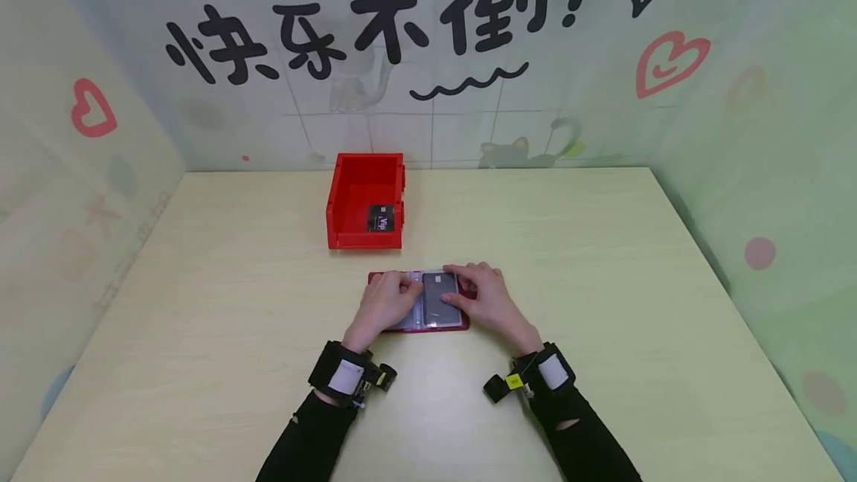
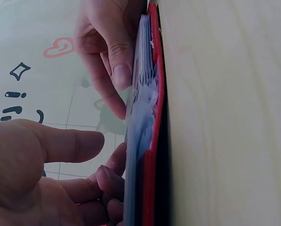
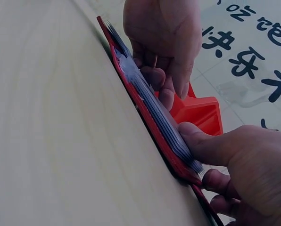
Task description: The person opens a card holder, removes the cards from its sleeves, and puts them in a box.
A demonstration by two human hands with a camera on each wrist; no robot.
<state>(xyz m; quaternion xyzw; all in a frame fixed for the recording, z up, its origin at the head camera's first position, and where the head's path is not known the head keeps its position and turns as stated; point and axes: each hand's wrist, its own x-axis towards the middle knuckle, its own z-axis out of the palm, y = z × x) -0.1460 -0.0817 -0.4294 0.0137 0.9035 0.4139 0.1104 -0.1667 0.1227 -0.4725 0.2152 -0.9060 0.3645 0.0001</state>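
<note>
A red-covered card holder (image 1: pixel 463 324) lies spread on the table, its clear plastic sleeves facing up. Behind the clear plastic of its right half shows a dark grey card (image 1: pixel 438 305). My left hand (image 1: pixel 387 303) rests on the left half, fingertips pressing the sleeves and thumb lifted apart from them. At the right end, my right hand (image 1: pixel 492 302) pinches the edge, thumb on top of the sleeves and fingers by the rim. Edge-on in the right wrist view, the stack of sleeves (image 3: pixel 161 115) stands fanned slightly above the red cover (image 3: pixel 147 122).
Beyond the card holder stands a red open bin (image 1: pixel 364 240), with a black card marked "Vip" (image 1: pixel 381 219) inside. The pale wooden table (image 1: pixel 221 303) ends at a printed backdrop (image 1: pixel 428 125) behind and on both sides.
</note>
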